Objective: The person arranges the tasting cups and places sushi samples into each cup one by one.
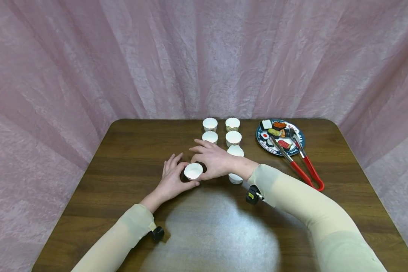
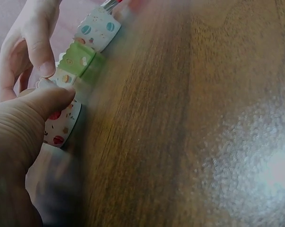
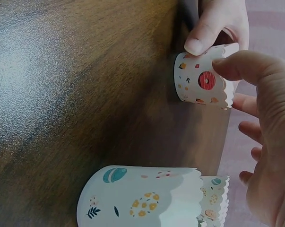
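A white paper baking cup (image 1: pixel 193 171) with a scalloped rim stands between both hands, left of the other cups. In the right wrist view this baking cup (image 3: pixel 190 85) shows a red donut print and small orange marks. My left hand (image 1: pixel 171 181) grips its left side between thumb and fingers. From the right, my right hand (image 1: pixel 214 160) pinches it near the rim, the thumb (image 3: pixel 227 66) on the printed wall. Behind the right hand and wrist, part of the rows of cups is hidden.
Similar cups stand in two rows: a left row (image 1: pixel 210 124) and a right row (image 1: pixel 233 138), partly under the right forearm. Far right, a patterned plate (image 1: pixel 259 140) carries several sushi pieces (image 1: pixel 274 132). Red-handled tongs (image 1: pixel 300 172) lean across its edge onto the wooden table (image 1: pixel 122 158).
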A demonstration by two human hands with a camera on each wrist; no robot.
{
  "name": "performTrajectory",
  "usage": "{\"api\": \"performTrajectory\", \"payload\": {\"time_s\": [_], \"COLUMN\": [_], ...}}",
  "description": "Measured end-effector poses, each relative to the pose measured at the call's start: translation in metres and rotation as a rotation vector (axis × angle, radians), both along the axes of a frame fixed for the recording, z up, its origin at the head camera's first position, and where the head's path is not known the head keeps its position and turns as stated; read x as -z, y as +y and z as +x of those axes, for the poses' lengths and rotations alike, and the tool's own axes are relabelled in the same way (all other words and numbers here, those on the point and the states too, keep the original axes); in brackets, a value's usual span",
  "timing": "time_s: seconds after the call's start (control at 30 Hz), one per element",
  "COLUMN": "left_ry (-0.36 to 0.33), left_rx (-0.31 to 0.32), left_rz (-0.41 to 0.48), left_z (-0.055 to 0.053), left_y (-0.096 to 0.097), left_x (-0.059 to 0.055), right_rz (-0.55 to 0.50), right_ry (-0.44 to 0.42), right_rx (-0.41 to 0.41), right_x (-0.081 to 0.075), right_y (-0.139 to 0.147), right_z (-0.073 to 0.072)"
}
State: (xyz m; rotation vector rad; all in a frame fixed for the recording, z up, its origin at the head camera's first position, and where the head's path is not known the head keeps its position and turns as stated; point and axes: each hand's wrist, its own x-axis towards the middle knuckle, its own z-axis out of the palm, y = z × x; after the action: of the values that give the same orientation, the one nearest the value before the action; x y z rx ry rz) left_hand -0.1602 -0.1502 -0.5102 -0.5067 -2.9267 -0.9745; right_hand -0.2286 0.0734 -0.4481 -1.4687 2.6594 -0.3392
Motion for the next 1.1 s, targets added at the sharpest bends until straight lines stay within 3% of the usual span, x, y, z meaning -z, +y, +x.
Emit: {"api": "performTrajectory", "payload": {"time_s": [0.4,1.1], "left_ry": [0.000,-0.018], "left_rx": [-0.014,-0.042], "left_rz": [-0.001,-0.024], "left_z": [-0.002,-0.003], "left_y": [0.002,0.006], "left_x": [0.002,0.002], "right_rz": [-0.002,-0.044], "right_ry": [-0.021,0.052], "right_rx": [0.011,0.099], "right_x": [0.001,0.007], "right_y": [0.001,-0.006], "right_z": [0.003,0.013]}}
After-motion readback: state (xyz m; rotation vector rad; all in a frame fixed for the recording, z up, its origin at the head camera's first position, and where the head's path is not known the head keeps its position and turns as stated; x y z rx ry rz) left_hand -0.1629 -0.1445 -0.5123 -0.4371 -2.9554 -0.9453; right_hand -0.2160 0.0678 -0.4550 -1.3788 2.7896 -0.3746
